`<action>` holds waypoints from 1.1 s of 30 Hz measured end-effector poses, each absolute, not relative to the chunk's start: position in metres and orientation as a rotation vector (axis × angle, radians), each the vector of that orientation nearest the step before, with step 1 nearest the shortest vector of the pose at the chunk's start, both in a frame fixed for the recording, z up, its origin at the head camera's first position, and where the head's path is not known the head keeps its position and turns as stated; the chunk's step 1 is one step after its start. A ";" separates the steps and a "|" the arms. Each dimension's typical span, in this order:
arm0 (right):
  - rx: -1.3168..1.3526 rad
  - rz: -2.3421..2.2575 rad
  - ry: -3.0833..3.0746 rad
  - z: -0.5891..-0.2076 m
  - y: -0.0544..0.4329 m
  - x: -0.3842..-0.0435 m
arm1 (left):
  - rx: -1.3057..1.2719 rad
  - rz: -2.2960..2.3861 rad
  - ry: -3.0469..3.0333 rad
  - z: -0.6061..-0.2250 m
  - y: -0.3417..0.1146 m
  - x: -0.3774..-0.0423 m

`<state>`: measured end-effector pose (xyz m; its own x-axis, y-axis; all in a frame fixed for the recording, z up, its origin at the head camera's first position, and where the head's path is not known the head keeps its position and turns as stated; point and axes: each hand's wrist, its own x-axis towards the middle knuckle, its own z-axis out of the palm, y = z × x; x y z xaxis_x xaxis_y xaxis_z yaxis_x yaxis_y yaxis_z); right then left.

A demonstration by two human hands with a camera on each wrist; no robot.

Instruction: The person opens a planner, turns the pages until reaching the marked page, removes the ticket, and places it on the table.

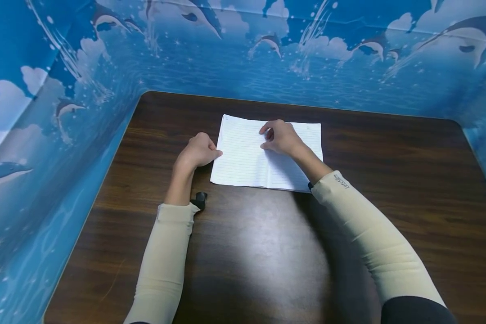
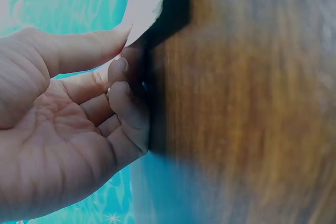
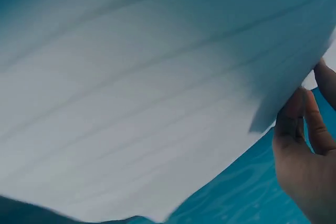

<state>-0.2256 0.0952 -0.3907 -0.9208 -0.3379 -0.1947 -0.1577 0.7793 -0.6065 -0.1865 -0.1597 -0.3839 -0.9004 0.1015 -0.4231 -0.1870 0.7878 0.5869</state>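
Note:
An open notebook [image 1: 243, 157] with white lined pages lies on the brown table, its fold running toward me. At its left edge my left hand [image 1: 200, 150] pinches the paper, thumb on top. In the left wrist view, the left hand [image 2: 68, 108] has its thumb tip on the page corner [image 2: 144, 3], the other fingers curled beneath. Over the notebook's middle, my right hand [image 1: 281, 137] has its fingers bent, with a gap between thumb and forefinger. The lined page [image 3: 131, 98] fills most of the right wrist view, and the right hand's [image 3: 304, 140] fingertips are right at its surface.
The dark wood table [image 1: 393, 180] has rounded far corners. A blue curtain [image 1: 210, 67] printed with dolphins and clouds surrounds its far and side edges. Cream sleeves cover both forearms, and a black wrist device [image 1: 200, 200] sits at the left wrist.

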 end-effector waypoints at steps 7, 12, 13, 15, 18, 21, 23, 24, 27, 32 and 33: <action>-0.345 -0.785 2.738 -0.394 0.130 -0.222 | -0.064 0.886 2.537 -0.384 -0.159 -0.185; -0.309 -0.677 2.772 -0.395 0.152 -0.220 | -0.051 0.891 2.531 -0.382 -0.160 -0.185; -0.300 -0.644 2.773 -0.394 0.157 -0.220 | -0.047 0.892 2.531 -0.382 -0.161 -0.185; -0.262 -0.564 2.768 -0.392 0.166 -0.220 | -0.038 0.894 2.530 -0.383 -0.161 -0.185; -0.196 -0.444 2.741 -0.388 0.179 -0.219 | -0.026 0.901 2.524 -0.384 -0.161 -0.185; -0.130 -0.385 2.700 -0.383 0.189 -0.218 | -0.022 0.906 2.525 -0.384 -0.161 -0.185; -0.110 -0.375 2.684 -0.382 0.194 -0.218 | -0.021 0.908 2.526 -0.384 -0.161 -0.185; -0.103 -0.376 2.681 -0.381 0.196 -0.218 | -0.021 0.910 2.527 -0.384 -0.161 -0.185; -0.096 -0.367 2.690 -0.381 0.200 -0.217 | -0.022 0.908 2.523 -0.385 -0.161 -0.185; -0.117 -0.308 2.738 -0.383 0.199 -0.214 | -0.044 0.906 2.505 -0.384 -0.160 -0.185; -0.121 -0.298 2.747 -0.384 0.198 -0.214 | -0.047 0.906 2.504 -0.384 -0.160 -0.185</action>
<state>-0.2137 0.1976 -0.3838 -0.9264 -0.1233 -0.3558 -0.0442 0.9739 -0.2224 -0.1846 -0.1602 -0.3840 -0.8873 0.1255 -0.4438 -0.1875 0.7811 0.5956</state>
